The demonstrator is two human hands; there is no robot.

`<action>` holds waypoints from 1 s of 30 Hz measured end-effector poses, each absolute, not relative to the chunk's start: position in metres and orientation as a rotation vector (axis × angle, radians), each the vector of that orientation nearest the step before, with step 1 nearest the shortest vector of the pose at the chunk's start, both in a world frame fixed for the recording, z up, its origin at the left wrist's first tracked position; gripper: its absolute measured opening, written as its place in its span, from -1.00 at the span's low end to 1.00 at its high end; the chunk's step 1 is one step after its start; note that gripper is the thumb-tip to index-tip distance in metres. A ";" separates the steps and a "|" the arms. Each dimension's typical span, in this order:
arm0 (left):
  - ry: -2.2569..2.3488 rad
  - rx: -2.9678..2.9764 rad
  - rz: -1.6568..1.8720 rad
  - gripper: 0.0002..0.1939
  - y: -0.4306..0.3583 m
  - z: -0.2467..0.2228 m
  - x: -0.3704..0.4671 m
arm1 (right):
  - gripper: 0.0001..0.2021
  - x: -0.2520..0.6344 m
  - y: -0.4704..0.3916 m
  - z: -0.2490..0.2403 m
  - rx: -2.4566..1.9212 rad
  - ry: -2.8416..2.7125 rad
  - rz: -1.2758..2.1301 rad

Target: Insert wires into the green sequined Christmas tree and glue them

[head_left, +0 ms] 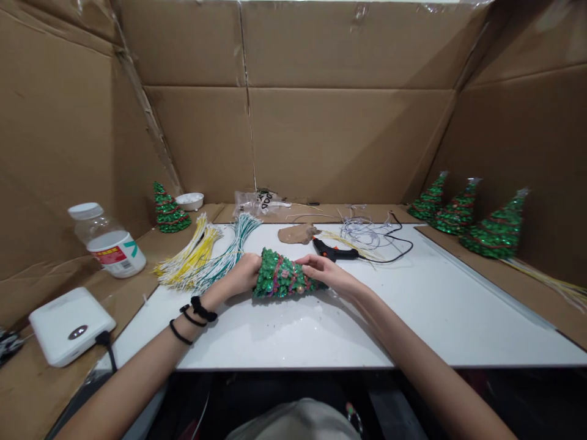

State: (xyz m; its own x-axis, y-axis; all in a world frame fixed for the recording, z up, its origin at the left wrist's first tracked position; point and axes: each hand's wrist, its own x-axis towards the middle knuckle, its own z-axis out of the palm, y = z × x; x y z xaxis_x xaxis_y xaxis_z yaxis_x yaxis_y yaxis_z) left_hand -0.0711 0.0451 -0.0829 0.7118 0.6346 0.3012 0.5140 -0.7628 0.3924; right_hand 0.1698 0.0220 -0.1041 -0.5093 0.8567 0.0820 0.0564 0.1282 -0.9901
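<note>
The right hand point(323, 272) pinches a knobbly, glittering, cone-shaped green Christmas tree point(280, 276). I cannot tell the left hand's point(246, 273) grip.

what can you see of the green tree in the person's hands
The green tree is cone-shaped, with ruffled, glittery tiers that look like moulded plastic, reddish garland-like bands and small ornaments, including a round gold-toned one. It lies tipped on its side above the front part of the white board, wide base to the left, narrowing rightward. The left hand is at its base, fingers hidden; the right hand grips the narrower end, hiding part of it. Whether it touches the board is unclear.
</note>
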 end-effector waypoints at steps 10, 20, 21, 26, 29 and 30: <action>0.875 2.606 0.621 -0.83 0.044 -0.081 -0.071 | -0.59 0.169 0.020 -0.103 -0.914 -1.727 1.434; 0.897 2.624 0.601 -0.82 0.041 -0.078 -0.070 | -0.63 0.169 0.019 -0.103 -0.938 -1.771 1.354; 0.900 2.625 0.591 -0.82 0.041 -0.078 -0.070 | -0.63 0.169 0.019 -0.103 -0.937 -1.770 1.350; 0.903 2.653 0.589 -0.82 0.043 -0.079 -0.071 | -0.61 0.169 0.018 -0.103 -0.900 -1.758 1.392; 0.901 2.653 0.588 -0.82 0.045 -0.081 -0.072 | -0.61 0.169 0.018 -0.103 -0.888 -1.749 1.409; 0.896 2.651 0.590 -0.82 0.046 -0.081 -0.072 | -0.61 0.169 0.018 -0.103 -0.888 -1.746 1.413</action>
